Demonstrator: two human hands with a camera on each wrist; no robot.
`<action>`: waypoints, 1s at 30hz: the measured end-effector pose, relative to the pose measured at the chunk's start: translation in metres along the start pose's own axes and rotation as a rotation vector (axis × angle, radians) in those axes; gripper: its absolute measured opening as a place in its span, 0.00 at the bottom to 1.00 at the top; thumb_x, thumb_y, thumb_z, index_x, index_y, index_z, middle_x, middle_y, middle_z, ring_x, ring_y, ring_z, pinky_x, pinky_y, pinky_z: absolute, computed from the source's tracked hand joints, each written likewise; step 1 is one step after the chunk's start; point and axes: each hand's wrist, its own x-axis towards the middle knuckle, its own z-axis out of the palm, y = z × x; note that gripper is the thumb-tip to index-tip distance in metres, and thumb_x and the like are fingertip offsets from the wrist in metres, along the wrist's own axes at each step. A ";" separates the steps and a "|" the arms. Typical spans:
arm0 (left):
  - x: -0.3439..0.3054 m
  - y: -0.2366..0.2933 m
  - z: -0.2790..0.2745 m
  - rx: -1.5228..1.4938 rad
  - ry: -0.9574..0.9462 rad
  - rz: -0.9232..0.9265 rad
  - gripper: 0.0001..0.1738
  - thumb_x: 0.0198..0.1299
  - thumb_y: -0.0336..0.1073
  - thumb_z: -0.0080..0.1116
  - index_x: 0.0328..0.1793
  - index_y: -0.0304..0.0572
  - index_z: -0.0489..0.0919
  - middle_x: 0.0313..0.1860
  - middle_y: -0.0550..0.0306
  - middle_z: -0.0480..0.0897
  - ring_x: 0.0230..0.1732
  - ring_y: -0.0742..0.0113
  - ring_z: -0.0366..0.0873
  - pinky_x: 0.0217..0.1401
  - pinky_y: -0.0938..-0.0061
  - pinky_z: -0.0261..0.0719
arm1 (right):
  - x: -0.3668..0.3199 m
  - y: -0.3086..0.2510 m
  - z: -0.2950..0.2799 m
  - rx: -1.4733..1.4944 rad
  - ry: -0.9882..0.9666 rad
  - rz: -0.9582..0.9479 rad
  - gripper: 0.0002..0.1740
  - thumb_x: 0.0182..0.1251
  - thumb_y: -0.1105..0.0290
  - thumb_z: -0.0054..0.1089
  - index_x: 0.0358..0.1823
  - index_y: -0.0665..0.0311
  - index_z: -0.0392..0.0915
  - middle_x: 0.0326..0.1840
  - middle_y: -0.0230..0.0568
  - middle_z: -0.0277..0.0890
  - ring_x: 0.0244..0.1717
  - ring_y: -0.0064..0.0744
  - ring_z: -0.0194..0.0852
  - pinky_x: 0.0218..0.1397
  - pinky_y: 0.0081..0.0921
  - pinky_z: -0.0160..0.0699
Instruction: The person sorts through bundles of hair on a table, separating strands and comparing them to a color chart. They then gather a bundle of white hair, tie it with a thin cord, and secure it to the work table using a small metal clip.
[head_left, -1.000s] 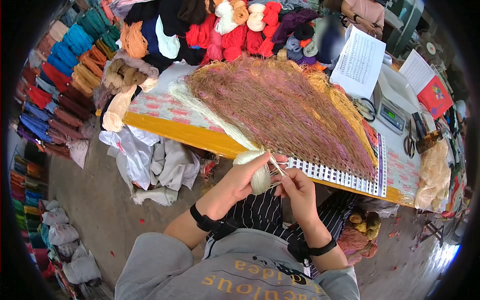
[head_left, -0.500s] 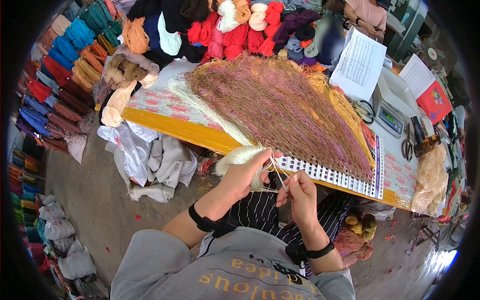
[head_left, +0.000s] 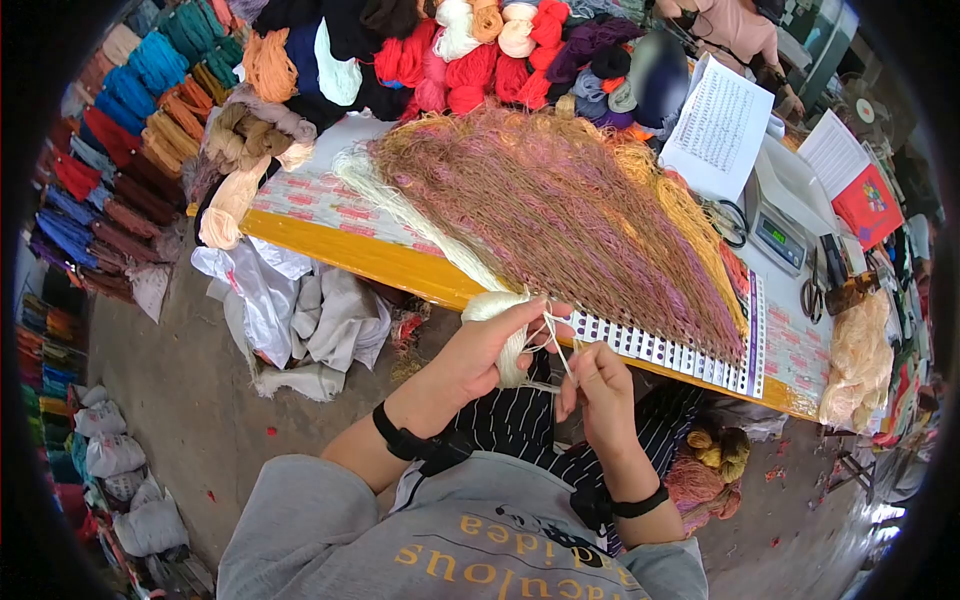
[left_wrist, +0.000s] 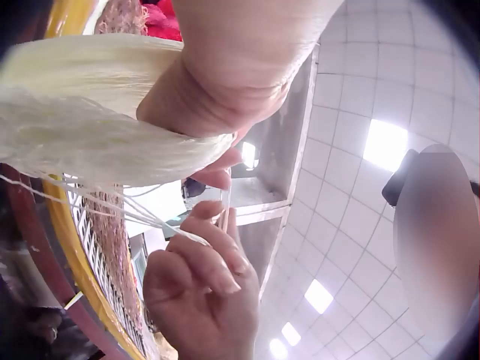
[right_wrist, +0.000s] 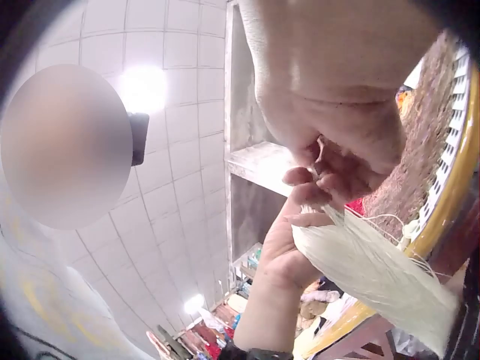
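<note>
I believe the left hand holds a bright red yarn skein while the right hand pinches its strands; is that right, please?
Not quite: the yarn skein is cream-white, not bright red, as the head view shows; the left hand does hold it while the right hand pinches its strands.

We see a glossy cream skein (head_left: 486, 304) of fine yarn, thick and looped, gripped by the left hand (head_left: 478, 350) with the thumb across it, near the desk's (head_left: 350, 272) front edge. In the head view, pale strands (head_left: 561, 346) run from there toward five o'clock, to the right hand (head_left: 605, 395), whose fingers pinch them. In the left-wrist view, we find several loose threads slanting toward four o'clock, separate from the smooth bulk.
</note>
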 end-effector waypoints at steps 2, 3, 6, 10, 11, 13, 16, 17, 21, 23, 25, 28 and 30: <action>0.001 -0.004 -0.002 0.043 -0.001 0.010 0.21 0.67 0.45 0.47 0.53 0.32 0.75 0.32 0.55 0.81 0.25 0.79 0.73 0.22 0.87 0.68 | -0.003 -0.011 0.001 -0.014 -0.143 0.109 0.15 0.73 0.63 0.44 0.35 0.68 0.69 0.17 0.35 0.67 0.16 0.24 0.66 0.22 0.20 0.68; 0.001 -0.005 -0.001 0.086 -0.003 0.018 0.21 0.67 0.45 0.47 0.50 0.31 0.76 0.30 0.55 0.80 0.22 0.79 0.72 0.21 0.87 0.66 | -0.004 -0.016 0.001 -0.028 -0.284 0.218 0.14 0.72 0.63 0.45 0.34 0.68 0.70 0.17 0.35 0.67 0.15 0.24 0.66 0.21 0.20 0.67; 0.000 -0.006 -0.003 0.144 -0.046 0.039 0.24 0.68 0.48 0.45 0.43 0.31 0.79 0.22 0.57 0.77 0.18 0.77 0.69 0.20 0.86 0.64 | -0.003 -0.012 -0.003 0.145 -0.125 0.029 0.15 0.72 0.62 0.47 0.34 0.69 0.71 0.21 0.34 0.68 0.17 0.24 0.65 0.23 0.19 0.67; -0.004 -0.003 0.009 0.029 -0.036 -0.017 0.25 0.70 0.49 0.41 0.47 0.31 0.77 0.37 0.51 0.78 0.35 0.68 0.75 0.36 0.77 0.73 | 0.009 -0.010 -0.015 0.334 0.196 -0.208 0.13 0.72 0.65 0.46 0.36 0.68 0.73 0.29 0.35 0.71 0.23 0.22 0.68 0.26 0.15 0.64; -0.004 -0.003 0.011 -0.008 -0.009 -0.028 0.25 0.70 0.48 0.39 0.51 0.30 0.76 0.46 0.47 0.80 0.44 0.65 0.79 0.44 0.74 0.78 | 0.010 -0.008 -0.016 0.227 0.225 -0.193 0.12 0.72 0.67 0.47 0.38 0.68 0.74 0.31 0.35 0.72 0.23 0.21 0.68 0.25 0.15 0.64; 0.003 -0.009 0.003 0.050 -0.092 0.008 0.25 0.70 0.47 0.39 0.55 0.31 0.74 0.52 0.47 0.77 0.51 0.64 0.76 0.49 0.71 0.77 | 0.008 -0.004 -0.009 -0.129 0.182 -0.170 0.09 0.69 0.71 0.50 0.41 0.71 0.75 0.32 0.34 0.72 0.23 0.19 0.68 0.26 0.14 0.65; 0.003 -0.015 0.004 0.131 -0.163 0.024 0.25 0.71 0.46 0.38 0.60 0.32 0.71 0.60 0.48 0.74 0.57 0.64 0.74 0.53 0.70 0.77 | 0.010 -0.001 0.007 -0.233 0.096 -0.190 0.11 0.65 0.73 0.55 0.46 0.71 0.76 0.34 0.33 0.73 0.22 0.17 0.66 0.25 0.12 0.65; 0.002 -0.016 0.006 0.154 -0.150 0.006 0.25 0.71 0.46 0.39 0.62 0.32 0.70 0.60 0.49 0.73 0.56 0.64 0.74 0.51 0.70 0.77 | 0.011 0.002 0.007 -0.279 0.080 -0.203 0.12 0.66 0.70 0.56 0.47 0.69 0.76 0.32 0.34 0.75 0.22 0.17 0.66 0.25 0.13 0.64; 0.001 -0.011 0.000 0.089 -0.225 0.002 0.23 0.70 0.44 0.40 0.59 0.33 0.72 0.52 0.52 0.77 0.45 0.69 0.78 0.46 0.74 0.78 | 0.010 -0.003 0.009 -0.191 0.086 -0.172 0.12 0.67 0.69 0.55 0.46 0.69 0.76 0.33 0.35 0.76 0.21 0.18 0.67 0.24 0.13 0.64; -0.001 -0.008 0.005 0.090 -0.159 0.035 0.23 0.70 0.45 0.41 0.58 0.33 0.73 0.48 0.54 0.78 0.41 0.71 0.78 0.44 0.75 0.78 | 0.007 -0.005 0.010 -0.061 0.101 -0.115 0.12 0.68 0.67 0.53 0.43 0.72 0.76 0.25 0.31 0.70 0.20 0.18 0.65 0.24 0.14 0.64; 0.000 -0.007 0.005 0.090 -0.096 0.066 0.23 0.70 0.46 0.41 0.57 0.33 0.73 0.43 0.56 0.79 0.37 0.73 0.77 0.43 0.76 0.78 | 0.004 -0.004 0.004 0.009 0.023 -0.042 0.14 0.69 0.66 0.52 0.42 0.72 0.76 0.22 0.30 0.68 0.19 0.19 0.65 0.24 0.15 0.64; 0.001 -0.007 -0.001 0.151 -0.118 0.121 0.23 0.70 0.47 0.42 0.53 0.32 0.75 0.36 0.59 0.79 0.35 0.76 0.76 0.41 0.78 0.77 | -0.001 -0.013 -0.001 0.104 -0.215 0.141 0.15 0.69 0.63 0.52 0.40 0.71 0.75 0.18 0.29 0.65 0.17 0.20 0.63 0.23 0.17 0.64; -0.002 -0.006 -0.001 0.374 -0.100 0.161 0.24 0.70 0.48 0.42 0.50 0.32 0.77 0.32 0.60 0.79 0.35 0.76 0.77 0.41 0.79 0.77 | -0.005 -0.018 -0.005 0.100 -0.401 0.217 0.15 0.69 0.61 0.52 0.37 0.69 0.73 0.21 0.32 0.67 0.17 0.21 0.63 0.23 0.18 0.64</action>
